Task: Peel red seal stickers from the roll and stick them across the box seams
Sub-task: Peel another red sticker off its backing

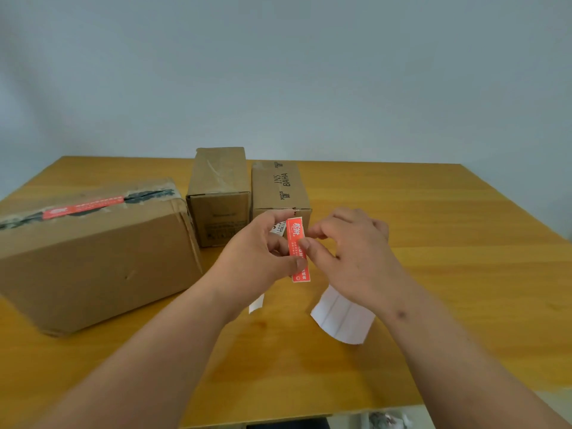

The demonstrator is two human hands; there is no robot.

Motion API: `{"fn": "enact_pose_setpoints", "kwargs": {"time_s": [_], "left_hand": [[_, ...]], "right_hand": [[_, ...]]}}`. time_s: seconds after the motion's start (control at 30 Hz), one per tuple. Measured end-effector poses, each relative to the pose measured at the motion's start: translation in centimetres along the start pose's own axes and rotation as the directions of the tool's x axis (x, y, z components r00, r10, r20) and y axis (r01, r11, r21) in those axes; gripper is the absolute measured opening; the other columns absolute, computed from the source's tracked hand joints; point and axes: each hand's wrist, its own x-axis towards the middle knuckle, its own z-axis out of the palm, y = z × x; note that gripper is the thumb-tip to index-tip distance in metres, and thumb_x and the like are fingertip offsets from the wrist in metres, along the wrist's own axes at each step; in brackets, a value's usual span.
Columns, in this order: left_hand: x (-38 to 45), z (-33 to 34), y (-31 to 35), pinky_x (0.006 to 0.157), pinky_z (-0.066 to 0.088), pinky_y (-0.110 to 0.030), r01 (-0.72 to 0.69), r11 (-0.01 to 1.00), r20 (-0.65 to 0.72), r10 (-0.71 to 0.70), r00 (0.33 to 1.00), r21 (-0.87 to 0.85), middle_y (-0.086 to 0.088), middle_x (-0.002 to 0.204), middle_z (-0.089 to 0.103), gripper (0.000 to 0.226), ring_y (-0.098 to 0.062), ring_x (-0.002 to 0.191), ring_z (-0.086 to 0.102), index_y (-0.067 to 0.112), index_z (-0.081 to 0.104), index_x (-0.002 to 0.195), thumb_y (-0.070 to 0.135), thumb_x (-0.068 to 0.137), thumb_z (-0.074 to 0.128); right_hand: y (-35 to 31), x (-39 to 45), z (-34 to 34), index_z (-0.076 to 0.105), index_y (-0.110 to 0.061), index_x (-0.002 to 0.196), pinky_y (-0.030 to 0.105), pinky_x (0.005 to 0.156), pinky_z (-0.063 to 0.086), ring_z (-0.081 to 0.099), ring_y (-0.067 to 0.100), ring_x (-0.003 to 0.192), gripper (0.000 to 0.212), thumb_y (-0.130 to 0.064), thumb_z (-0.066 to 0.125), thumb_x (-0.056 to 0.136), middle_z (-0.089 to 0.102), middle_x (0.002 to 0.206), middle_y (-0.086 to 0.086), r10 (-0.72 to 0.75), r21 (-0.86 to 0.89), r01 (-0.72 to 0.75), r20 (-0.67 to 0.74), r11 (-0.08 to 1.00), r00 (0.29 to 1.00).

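Observation:
A red seal sticker (296, 233) stands upright in the air between my hands, above the wooden table (433, 243). My left hand (257, 252) pinches it from the left, thumb low on the strip. My right hand (349, 249) pinches its right edge with thumb and forefinger. A large cardboard box (93, 258) lies at the left, with a red sticker (83, 207) stuck along its black-taped top seam. Two smaller boxes stand behind my hands: a plain one (218, 187) and a printed one (280, 187).
A white strip of backing paper (340, 317) lies on the table under my right wrist. A smaller white scrap (256, 303) shows below my left wrist. The table's near edge runs along the bottom, with the floor beyond it.

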Motion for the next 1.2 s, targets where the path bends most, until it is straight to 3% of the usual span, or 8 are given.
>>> {"fn": "enact_pose_setpoints", "kwargs": {"time_s": [0.1,0.27,0.37,0.43,0.6,0.83,1.03,1.2], "left_hand": [[-0.7,-0.8,-0.2,0.09,0.052,-0.053,-0.005,1.0,0.0,0.005,1.0,0.009,-0.011,0.084,0.072,0.068,-0.03,0.088,0.069,0.03,0.048,0.135,0.006,0.078,0.077],[-1.6,-2.1,-0.9,0.088,0.053,-0.054,-0.003,1.0,-0.009,0.003,1.0,0.0,-0.006,0.087,0.074,0.063,-0.031,0.09,0.069,0.033,0.051,0.13,0.01,0.078,0.078],[-2.1,-2.4,-1.2,0.079,0.056,-0.03,-0.037,0.999,-0.186,0.036,0.982,-0.001,0.003,0.089,0.072,0.054,-0.01,0.085,0.068,0.036,0.05,0.123,0.017,0.081,0.077],[-2.5,-2.6,-1.5,0.07,0.054,-0.021,-0.092,0.996,-0.291,0.09,0.953,0.007,0.002,0.086,0.068,0.039,-0.007,0.077,0.064,0.032,0.055,0.11,0.016,0.081,0.076],[-3.3,-3.0,-2.1,0.056,0.047,-0.013,-0.103,0.995,-0.298,0.098,0.949,-0.001,0.004,0.07,0.066,0.01,0.001,0.061,0.055,0.021,0.068,0.078,0.016,0.083,0.075],[-4.0,-3.8,-2.8,0.068,0.055,-0.019,-0.06,0.995,-0.258,0.039,0.965,-0.076,0.003,0.077,0.073,0.009,-0.007,0.073,0.066,0.021,0.074,0.081,0.014,0.086,0.071],[-4.1,-4.3,-2.9,0.064,0.051,-0.012,-0.051,0.995,-0.258,0.026,0.966,-0.09,0.005,0.076,0.073,0.01,-0.001,0.07,0.064,0.021,0.074,0.081,0.013,0.086,0.07],[-4.1,-4.6,-3.1,0.066,0.054,-0.019,-0.047,0.996,-0.254,0.027,0.967,-0.074,0.005,0.075,0.073,0.011,-0.004,0.07,0.065,0.023,0.074,0.08,0.015,0.086,0.07]], "right_hand": [[-1.4,0.0,0.2,0.063,-0.034,0.084,0.029,0.084,0.029,0.049,-0.001,0.086,0.012,-0.041,0.056,0.09,0.058,0.086,-0.017,0.048,0.146,-0.055,0.054,0.988,0.997],[-3.1,0.2,0.2,0.064,-0.016,0.075,0.015,0.048,0.034,0.043,0.001,0.05,0.02,-0.027,0.06,0.09,0.061,0.067,-0.005,0.09,0.387,-0.154,0.181,0.909,0.979],[-3.7,0.1,0.4,0.063,-0.014,0.075,0.015,0.047,0.034,0.041,0.001,0.05,0.019,-0.026,0.06,0.09,0.056,0.063,-0.005,0.122,0.445,-0.192,0.18,0.875,0.976],[-4.3,0.0,0.7,0.062,-0.013,0.074,0.016,0.046,0.033,0.039,0.002,0.05,0.02,-0.026,0.061,0.09,0.055,0.062,-0.004,0.117,0.469,-0.191,0.182,0.862,0.976],[-5.1,-0.5,1.5,0.064,-0.009,0.078,0.014,0.047,0.031,0.037,0.003,0.051,0.02,-0.024,0.061,0.091,0.049,0.06,-0.004,0.109,0.55,-0.216,0.221,0.807,0.969],[-5.8,-0.7,2.0,0.067,-0.019,0.074,0.017,0.053,0.037,0.049,0.008,0.059,0.019,-0.024,0.06,0.09,0.06,0.063,-0.004,0.105,0.58,-0.244,0.263,0.777,0.959],[-6.2,-0.5,2.3,0.07,-0.02,0.076,0.051,0.069,0.048,0.059,0.037,0.08,0.018,-0.025,0.059,0.09,0.066,0.078,0.015,0.089,0.595,-0.24,0.272,0.767,0.958],[-6.3,-0.4,2.6,0.069,-0.019,0.074,0.04,0.062,0.043,0.057,0.037,0.074,0.017,-0.022,0.061,0.088,0.066,0.076,0.015,0.097,0.59,-0.241,0.266,0.77,0.959]]}}
